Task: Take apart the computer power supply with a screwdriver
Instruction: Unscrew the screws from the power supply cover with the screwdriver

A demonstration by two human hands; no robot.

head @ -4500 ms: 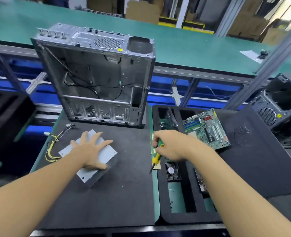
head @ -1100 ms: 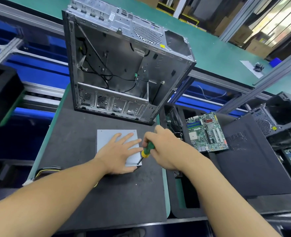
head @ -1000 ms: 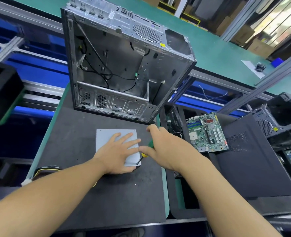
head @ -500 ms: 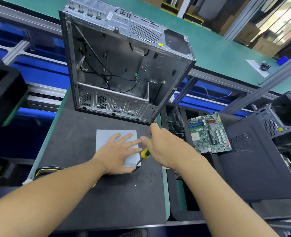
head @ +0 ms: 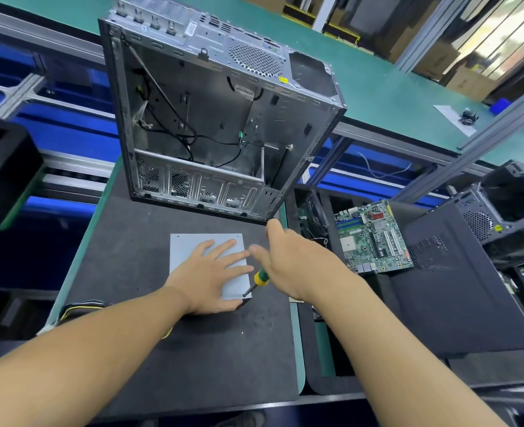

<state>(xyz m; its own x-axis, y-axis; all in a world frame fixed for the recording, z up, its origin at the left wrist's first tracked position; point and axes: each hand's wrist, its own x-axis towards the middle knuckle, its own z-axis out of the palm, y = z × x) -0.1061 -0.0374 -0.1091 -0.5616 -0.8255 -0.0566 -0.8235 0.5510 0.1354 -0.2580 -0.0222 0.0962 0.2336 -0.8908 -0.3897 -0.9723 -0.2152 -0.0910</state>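
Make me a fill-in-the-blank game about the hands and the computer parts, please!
The right hand holds a ____ with a yellow and green handle.
The left hand rests flat on ____ of the power supply.
The motherboard lies to the ____ of both hands.
Missing words: screwdriver, top, right.

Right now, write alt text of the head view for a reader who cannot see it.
A person's left hand presses flat on a grey power supply on a black mat, while the right hand holds a screwdriver with its tip at the near right corner. An open computer case stands behind; a motherboard lies to the right.
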